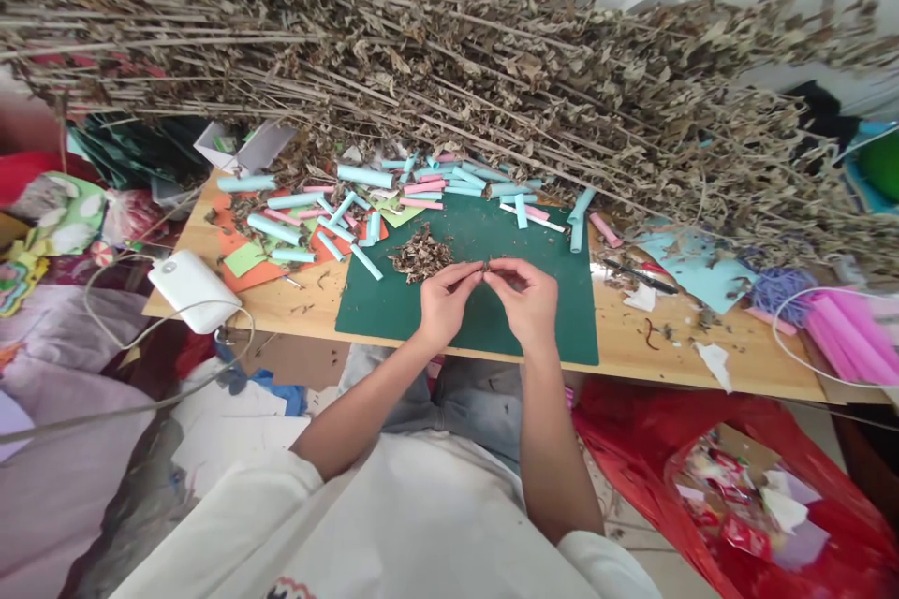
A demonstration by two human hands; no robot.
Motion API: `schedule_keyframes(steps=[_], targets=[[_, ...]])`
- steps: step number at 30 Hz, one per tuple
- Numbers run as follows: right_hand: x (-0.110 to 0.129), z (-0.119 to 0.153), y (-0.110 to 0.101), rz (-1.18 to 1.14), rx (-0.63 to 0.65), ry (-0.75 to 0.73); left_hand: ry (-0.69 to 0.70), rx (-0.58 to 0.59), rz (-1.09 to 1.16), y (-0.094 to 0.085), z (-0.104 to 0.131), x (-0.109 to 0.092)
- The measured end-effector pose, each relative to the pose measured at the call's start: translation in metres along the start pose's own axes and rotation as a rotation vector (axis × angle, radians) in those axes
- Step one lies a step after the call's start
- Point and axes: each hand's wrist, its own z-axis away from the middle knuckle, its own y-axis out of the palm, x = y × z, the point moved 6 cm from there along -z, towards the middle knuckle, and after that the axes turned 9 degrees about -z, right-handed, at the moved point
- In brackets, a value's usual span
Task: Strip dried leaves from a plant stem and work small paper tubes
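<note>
Over the dark green cutting mat (562, 318), my left hand (448, 299) and my right hand (523, 299) meet at their fingertips. Both are closed in a pinch on a small piece of dried leaf (486, 269), mostly hidden by the fingers. Just beyond my left hand lies a small heap of crumbled dried leaves (421, 255) on the mat. Rolled blue paper tubes (365, 176) and thinner pink paper tubes (421, 203) are scattered along the far edge of the mat and to its left.
A large bundle of dried leafy stalks (449, 65) spans the back of the wooden table (758, 360). A white power bank (195, 290) with a cable sits at the left edge. Blue paper (692, 262) and a black pen (642, 277) lie right. A red rubbish bag (632, 430) stands below.
</note>
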Motion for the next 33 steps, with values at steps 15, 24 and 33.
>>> schedule_keyframes(steps=[15,24,33], targets=[[-0.022,0.007,-0.003,-0.186,-0.112,0.059,-0.125,-0.035,0.27,0.013,-0.001,0.017],[-0.007,0.007,-0.009,0.055,-0.001,-0.097,0.009,0.026,0.11,0.013,-0.003,0.015],[-0.018,0.008,-0.015,0.005,-0.032,-0.022,-0.056,0.05,0.098,0.018,0.001,0.018]])
